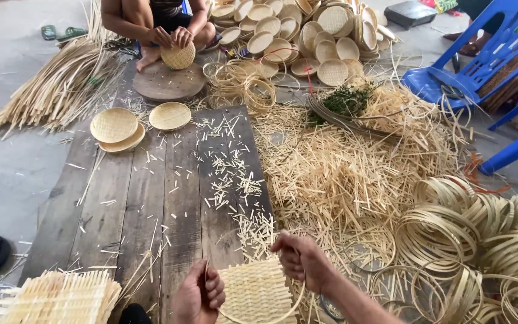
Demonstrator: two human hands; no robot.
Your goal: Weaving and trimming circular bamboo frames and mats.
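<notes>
Item 1 – left hand (199, 295): low centre of view, fingers curled shut on the left edge of a woven bamboo mat (255, 292) and the thin hoop (289, 308) round it. Thumb side up, knuckles twd the mat.

Item 2 – right hand (300, 258): comes in from lower right, forearm angled up-left. Fist closed, pinching the mat's upper right corner/hoop rim; exact grip pt hidden by fingers.

Item 3 – woven bamboo mat: square-ish, pale, held betw. both hands just above the near end of the plank board (151, 198). Hoop bends round its lower edge.

Item 4 – plank board: dark wood, strewn w/ short bamboo offcuts (235, 180). Far left end: three finished shallow trays (114, 125), two stacked, one beside (169, 115).

Item 5 – flat woven mats, stacked (61, 297), lower left, untrimmed ends sticking out.

Item 6 – bamboo hoops (469, 234), big loose pile, right side; more coils (241, 81) at far end of board.

Item 7 – straw-like trimmings heap (343, 174), centre-right.

Item 8 – finished trays, large pile (307, 36), top centre.

Item 9 – other person (163, 24) seated opp., both hands on a round tray (178, 56) over a round wooden block (168, 82).

Item 10 – blue plastic chair (475, 60), upper right. Bamboo strip bundle (55, 90), upper left.
</notes>
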